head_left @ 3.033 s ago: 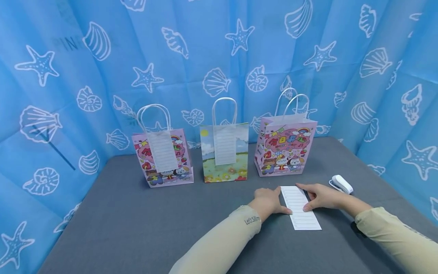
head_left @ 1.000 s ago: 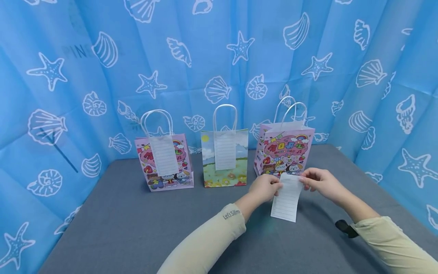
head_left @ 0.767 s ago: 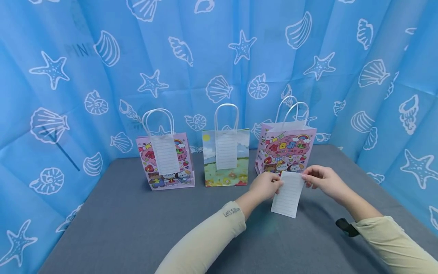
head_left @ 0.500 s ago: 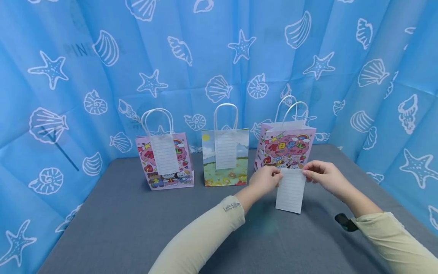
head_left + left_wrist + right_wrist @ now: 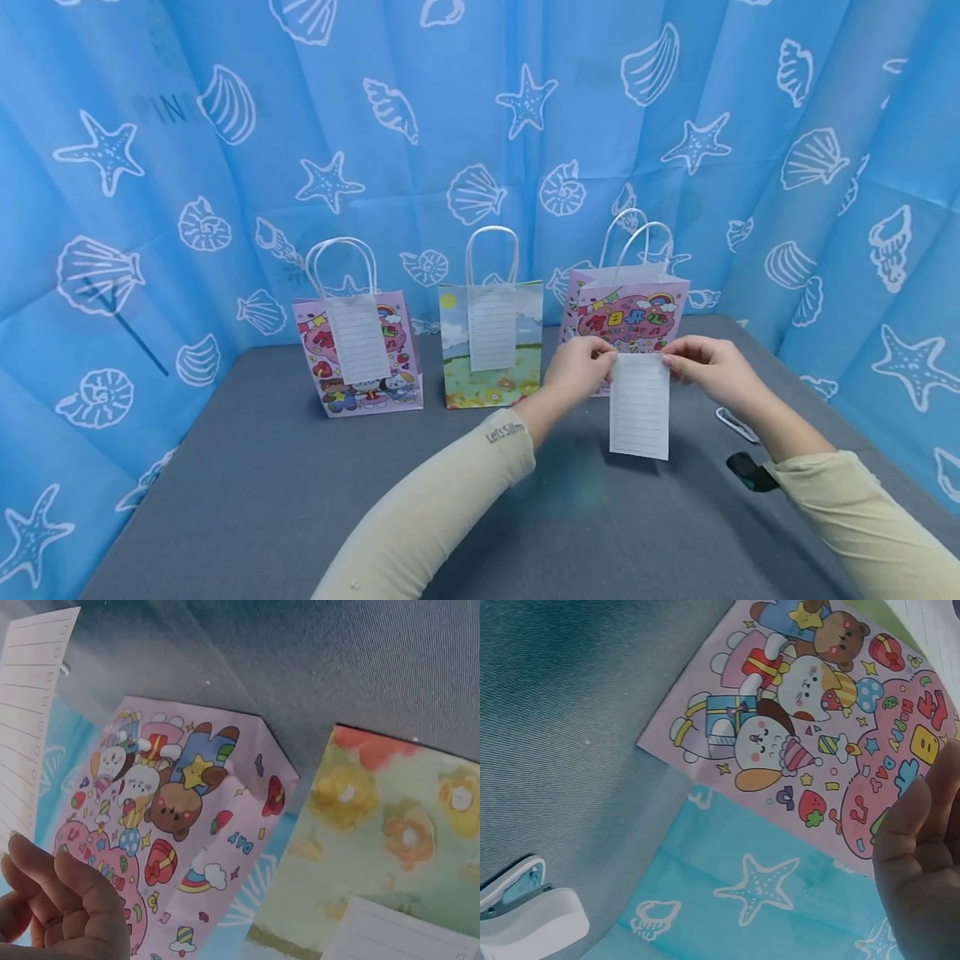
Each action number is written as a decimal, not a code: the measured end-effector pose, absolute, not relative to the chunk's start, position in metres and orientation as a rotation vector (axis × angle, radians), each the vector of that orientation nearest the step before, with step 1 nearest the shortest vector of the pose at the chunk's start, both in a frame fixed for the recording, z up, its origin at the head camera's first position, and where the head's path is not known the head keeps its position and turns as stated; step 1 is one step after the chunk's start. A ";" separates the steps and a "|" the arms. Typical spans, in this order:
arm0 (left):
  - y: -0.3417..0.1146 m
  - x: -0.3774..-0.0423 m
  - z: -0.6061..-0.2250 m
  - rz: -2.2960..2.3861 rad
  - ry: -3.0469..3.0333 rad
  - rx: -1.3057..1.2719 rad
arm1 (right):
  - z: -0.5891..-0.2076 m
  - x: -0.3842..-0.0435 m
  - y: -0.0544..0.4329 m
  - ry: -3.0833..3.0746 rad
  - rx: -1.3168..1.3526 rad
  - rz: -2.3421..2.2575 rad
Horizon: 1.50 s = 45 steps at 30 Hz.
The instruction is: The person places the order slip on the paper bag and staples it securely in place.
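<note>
My left hand (image 5: 579, 367) and right hand (image 5: 711, 372) pinch the two top corners of a white lined paper slip (image 5: 640, 410) between thumb and fingers. It hangs upright between them, in front of the right-hand pink gift bag (image 5: 633, 310), whose lower part it overlaps. In the left wrist view the slip's edge (image 5: 34, 720) rises above the curled fingers. This bag has white handles, cartoon animals and no slip on its front. Two more bags, one pink (image 5: 412, 392) and one with a flower meadow (image 5: 457, 387), each carry a similar slip at the top of the front.
A white stapler (image 5: 540, 919) lies on the grey cloth-covered table (image 5: 247, 500), right of the right-hand bag and partly behind my right forearm in the head view. A blue curtain (image 5: 420, 200) with shell and starfish prints hangs behind the bags.
Three seconds ago the slip lay flat on the table under both hands. Since then both hands have lifted it by its top corners, straightened it and raised it towards the right-hand bag.
</note>
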<state>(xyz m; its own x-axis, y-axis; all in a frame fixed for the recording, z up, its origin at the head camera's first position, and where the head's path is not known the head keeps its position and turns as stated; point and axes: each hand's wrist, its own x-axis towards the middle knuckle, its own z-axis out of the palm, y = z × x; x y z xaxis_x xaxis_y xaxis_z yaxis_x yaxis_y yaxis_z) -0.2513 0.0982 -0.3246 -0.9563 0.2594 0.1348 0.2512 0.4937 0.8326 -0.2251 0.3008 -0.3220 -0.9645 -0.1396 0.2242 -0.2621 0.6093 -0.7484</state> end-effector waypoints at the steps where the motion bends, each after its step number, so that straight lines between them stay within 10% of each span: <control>1: 0.098 -0.252 -0.324 1.507 2.710 0.461 | -0.321 -0.226 0.301 -2.677 0.336 1.283; 34: 0.093 -0.276 -0.279 1.272 3.283 0.752 | -0.297 -0.259 0.299 -2.464 0.154 1.338; 45: 0.112 -0.305 -0.266 0.639 3.303 0.478 | -0.290 -0.276 0.297 -2.428 0.131 1.381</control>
